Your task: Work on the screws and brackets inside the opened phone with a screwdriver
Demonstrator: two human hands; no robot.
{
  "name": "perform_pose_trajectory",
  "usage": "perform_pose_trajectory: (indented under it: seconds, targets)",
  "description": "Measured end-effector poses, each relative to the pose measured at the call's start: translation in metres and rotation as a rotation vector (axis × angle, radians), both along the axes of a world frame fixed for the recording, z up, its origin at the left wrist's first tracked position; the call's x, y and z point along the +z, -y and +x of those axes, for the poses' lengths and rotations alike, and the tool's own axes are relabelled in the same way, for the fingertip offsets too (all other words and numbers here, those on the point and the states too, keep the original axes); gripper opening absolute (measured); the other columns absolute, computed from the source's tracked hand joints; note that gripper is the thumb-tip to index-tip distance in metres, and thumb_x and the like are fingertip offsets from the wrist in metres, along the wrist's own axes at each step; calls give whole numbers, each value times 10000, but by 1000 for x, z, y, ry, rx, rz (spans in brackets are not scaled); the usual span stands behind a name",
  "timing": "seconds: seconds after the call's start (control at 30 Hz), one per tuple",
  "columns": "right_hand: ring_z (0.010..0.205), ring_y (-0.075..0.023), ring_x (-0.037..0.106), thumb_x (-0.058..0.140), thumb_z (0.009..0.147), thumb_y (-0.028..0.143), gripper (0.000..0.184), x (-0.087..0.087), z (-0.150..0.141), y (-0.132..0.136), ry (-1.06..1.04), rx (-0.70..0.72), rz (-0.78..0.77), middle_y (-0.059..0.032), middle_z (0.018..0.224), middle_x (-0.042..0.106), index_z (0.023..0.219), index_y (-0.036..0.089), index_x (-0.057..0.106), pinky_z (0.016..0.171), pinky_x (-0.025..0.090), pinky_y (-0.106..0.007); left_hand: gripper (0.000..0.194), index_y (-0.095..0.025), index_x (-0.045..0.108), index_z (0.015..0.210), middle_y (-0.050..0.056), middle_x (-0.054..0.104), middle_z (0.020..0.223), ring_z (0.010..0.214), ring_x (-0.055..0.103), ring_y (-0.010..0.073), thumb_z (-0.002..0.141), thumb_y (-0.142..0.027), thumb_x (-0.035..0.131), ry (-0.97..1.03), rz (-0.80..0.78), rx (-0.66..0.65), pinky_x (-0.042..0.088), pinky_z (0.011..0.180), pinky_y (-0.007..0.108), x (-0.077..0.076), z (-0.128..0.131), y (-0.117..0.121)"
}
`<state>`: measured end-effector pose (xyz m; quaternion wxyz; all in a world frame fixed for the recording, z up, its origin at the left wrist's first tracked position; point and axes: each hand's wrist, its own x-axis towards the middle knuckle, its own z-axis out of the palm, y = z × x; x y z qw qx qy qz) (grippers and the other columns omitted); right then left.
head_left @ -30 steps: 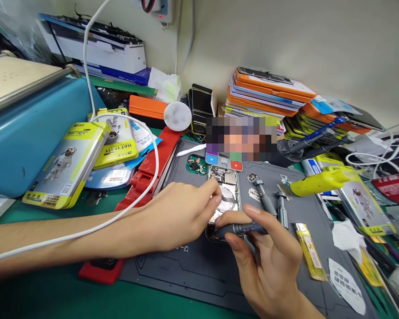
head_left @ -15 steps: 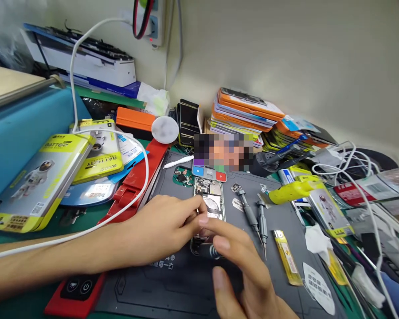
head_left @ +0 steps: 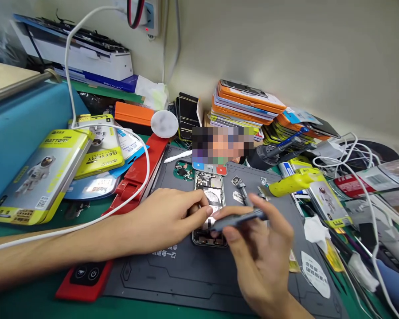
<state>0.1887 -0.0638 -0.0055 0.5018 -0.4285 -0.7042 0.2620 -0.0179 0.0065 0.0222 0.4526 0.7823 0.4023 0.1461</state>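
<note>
An opened smartphone [head_left: 217, 188] lies on the grey mat [head_left: 173, 283], its inner parts exposed. My left hand [head_left: 174, 212] rests across its left edge, fingers curled and thumb pressed in. Whatever is between those fingertips, if anything, is hidden. In my right hand [head_left: 264, 252] a dark grey screwdriver [head_left: 237, 220] lies tilted almost flat over the lower part of the phone, pinched between thumb and fingers. Its tip cannot be made out. Behind the right fingers another small screwdriver [head_left: 242, 192] lies on the mat, partly covered.
A white cable [head_left: 147, 164] loops over my left forearm. Left stand yellow battery boxes [head_left: 43, 177] and a red clamp-like tool [head_left: 126, 195]. Beyond the phone are a small green circuit board [head_left: 183, 170] and stacked orange boxes [head_left: 249, 99]. A yellow bottle [head_left: 289, 184] lies at right.
The screwdriver swung from almost flat to pointing down at the phone, with the right fingers spread, then back to tilted. My left hand stays at the phone. The view has shifted right.
</note>
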Motion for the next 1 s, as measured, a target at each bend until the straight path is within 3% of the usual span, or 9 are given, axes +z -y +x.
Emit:
perform_pose_trajectory:
  seconds: [0.1, 0.2, 0.33, 0.43, 0.6, 0.7, 0.83, 1.0]
  targets:
    - [924, -193, 763, 561, 1068, 150, 543, 5, -1, -4, -180, -101, -104, -55, 1087, 735, 1551, 340, 402, 747, 696, -340, 298, -282, 727, 949, -69, 751, 815, 746, 661, 172, 1078, -471, 536, 30, -13, 2, 377, 643, 273, 0, 0, -1]
    - [967, -185, 739, 590, 1072, 192, 522, 8, -1, -9, -267, -146, -154, -46, 1071, 735, 1537, 361, 425, 777, 689, -321, 177, -287, 782, 967, -78, 779, 894, 811, 683, 159, 1024, -399, 658, 72, 3, -33, 408, 674, 256, -5, 0, -3]
    - [1016, -189, 729, 595, 1073, 207, 513, 7, -1, -11, -305, -152, -170, -37, 1065, 729, 1530, 377, 436, 759, 683, -301, 161, -274, 808, 1030, -67, 813, 1027, 967, 717, 171, 1044, -322, 654, 133, -29, -62, 454, 805, 249, -10, -2, -5]
    - [991, -181, 723, 570, 1078, 188, 517, 6, -1, -8, -287, -163, -129, -31, 1043, 723, 1538, 373, 427, 767, 678, -302, 202, -255, 797, 973, -65, 806, 974, 926, 712, 160, 1059, -335, 632, 177, -100, -4, 464, 791, 247, -9, -2, -6]
    - [967, -174, 726, 547, 1002, 7, 682, -1, 1, 1, -48, 49, 16, -47, 1090, 701, 1586, 317, 382, 816, 668, -330, 307, -207, 743, 893, -65, 766, 864, 648, 589, 99, 1085, -378, 574, 234, -208, 127, 437, 653, 242, -4, -1, -7]
    - [1068, -214, 743, 572, 931, -73, 803, -7, 6, 4, 76, 163, 99, -90, 1198, 684, 1624, 261, 341, 843, 674, -372, 310, -197, 726, 876, -61, 764, 871, 665, 588, 94, 1084, -360, 566, 286, -246, 118, 447, 671, 235, -5, -1, -8]
    - [1246, -283, 708, 591, 916, -91, 845, -11, 10, 5, 163, 197, 133, -135, 1282, 674, 1649, 219, 304, 939, 669, -456, 279, -202, 705, 899, -61, 749, 856, 675, 573, 101, 1081, -355, 558, 333, -304, 120, 447, 658, 237, -5, -3, -7]
    - [1300, -260, 695, 554, 923, -116, 839, -10, 9, 4, 170, 214, 124, -156, 1400, 634, 1651, 201, 280, 1074, 620, -474, 315, -206, 644, 832, -65, 707, 816, 717, 575, 108, 1089, -352, 534, 351, -314, 104, 438, 672, 238, -5, -4, -6]
